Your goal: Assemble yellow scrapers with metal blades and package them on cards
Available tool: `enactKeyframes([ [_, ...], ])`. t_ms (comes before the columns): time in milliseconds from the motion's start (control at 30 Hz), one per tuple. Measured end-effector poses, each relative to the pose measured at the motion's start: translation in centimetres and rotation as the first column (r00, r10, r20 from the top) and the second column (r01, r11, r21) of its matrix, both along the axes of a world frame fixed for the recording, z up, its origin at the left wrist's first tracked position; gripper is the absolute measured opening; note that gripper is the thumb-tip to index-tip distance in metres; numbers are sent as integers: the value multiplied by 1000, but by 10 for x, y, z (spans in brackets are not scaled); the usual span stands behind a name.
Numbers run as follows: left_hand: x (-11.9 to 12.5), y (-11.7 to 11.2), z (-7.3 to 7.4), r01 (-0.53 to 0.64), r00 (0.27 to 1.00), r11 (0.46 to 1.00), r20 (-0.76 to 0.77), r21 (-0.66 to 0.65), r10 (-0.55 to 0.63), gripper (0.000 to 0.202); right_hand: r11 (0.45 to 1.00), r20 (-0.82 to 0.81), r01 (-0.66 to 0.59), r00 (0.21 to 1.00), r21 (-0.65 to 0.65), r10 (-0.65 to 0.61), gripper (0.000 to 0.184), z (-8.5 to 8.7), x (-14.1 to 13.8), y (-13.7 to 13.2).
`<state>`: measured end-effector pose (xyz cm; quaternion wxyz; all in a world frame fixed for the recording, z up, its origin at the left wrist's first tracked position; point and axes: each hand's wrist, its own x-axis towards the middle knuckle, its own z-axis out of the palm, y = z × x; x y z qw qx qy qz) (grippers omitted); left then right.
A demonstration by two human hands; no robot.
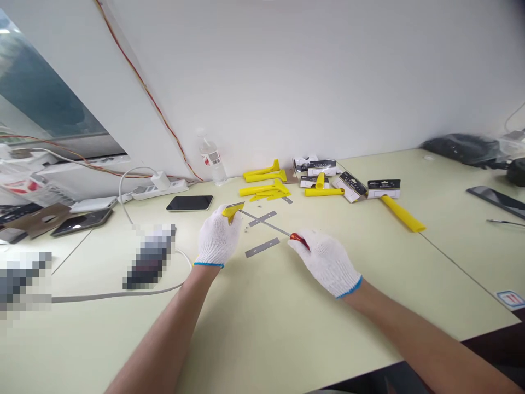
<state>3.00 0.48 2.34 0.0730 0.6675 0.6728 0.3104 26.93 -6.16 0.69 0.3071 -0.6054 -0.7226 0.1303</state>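
Observation:
In a white knitted glove, my left hand is closed around a yellow scraper, its wide head showing above the fingers. My right hand, gloved the same way, grips a screwdriver by its red handle. The thin shaft points left and its tip meets the scraper head or lies just in front of it; I cannot tell which. Beneath the shaft lies a flat grey blade, and another grey blade rests nearer to me. Small screws lie beside my left hand.
Several yellow scraper parts lie towards the wall. Right of them are scrapers with black-and-white card sleeves. A plastic bottle stands by the wall, left of the parts. A phone, a power strip and cables occupy the left side.

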Motion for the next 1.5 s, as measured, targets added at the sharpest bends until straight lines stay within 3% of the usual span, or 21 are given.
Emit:
enactKeyframes([
  [100,-2,1,1,1,1000,1000,-1,-7,-1,38,959,-239,-112,970,-262,48,44,0,5,2],
  [167,-4,2,3,-5,1000,1000,1,-12,5,33,779,-535,-319,844,-540,-25,47,4,10,5],
  [233,-5,3,5,-15,1000,1000,3,-10,15,32,533,-740,-569,649,-626,-176,48,8,14,7],
  [267,-5,3,6,-20,1000,1000,4,-7,20,33,460,-786,-648,577,-607,-224,44,10,14,7],
  [300,-6,3,7,-25,1000,1000,4,-3,25,33,444,-799,-669,552,-596,-241,39,10,14,8],
  [367,-6,2,8,-32,999,999,1,2,32,33,555,-728,-534,653,-638,-209,35,9,11,7],
  [433,-6,2,7,-31,1000,1000,-5,3,31,33,742,-552,-291,824,-604,-126,33,5,7,5],
  [500,-5,3,7,-23,1000,1000,-12,-1,23,33,904,-311,-134,950,-406,1,35,0,5,4],
  [567,-5,3,6,-15,1000,1000,-19,-6,15,34,981,-55,-92,995,-169,84,38,-3,6,4],
  [667,-4,4,5,-8,1000,1000,-29,-12,8,35,999,180,-41,983,13,38,38,-4,10,4],
  [767,-4,4,5,1,999,1000,-34,-11,-1,34,1000,119,-19,993,21,16,31,1,11,2],
  [867,-4,3,5,3,999,1000,-37,-8,-3,33,999,-38,-26,999,-42,24,31,9,8,-1],
  [967,-4,2,5,-1,999,1000,-37,-10,1,33,959,-233,-93,972,-269,29,43,15,7,0],
  [1000,-4,2,5,-3,999,1000,-36,-12,2,34,910,-341,-150,940,-387,10,46,15,8,1],
  [1067,-4,2,4,-5,999,1000,-32,-18,5,34,735,-588,-346,804,-583,-88,45,14,13,4],
  [1133,-3,2,4,-5,1000,1000,-26,-25,4,35,525,-749,-570,623,-631,-224,42,12,18,8],
  [1200,-2,3,3,5,1000,1000,-19,-31,-5,34,430,-801,-677,527,-597,-283,42,10,22,11],
  [1267,-1,5,3,22,1000,999,-11,-34,-23,34,466,-796,-653,554,-597,-243,40,12,24,10],
  [1300,-1,5,3,31,999,999,-7,-34,-31,34,515,-773,-605,599,-607,-208,39,13,23,9],
  [1400,-1,6,3,41,999,999,3,-31,-41,34,733,-570,-321,814,-600,-110,35,17,21,5],
  [1500,-1,6,4,38,999,999,7,-31,-37,35,933,-240,-52,970,-355,-37,30,16,17,3],
])
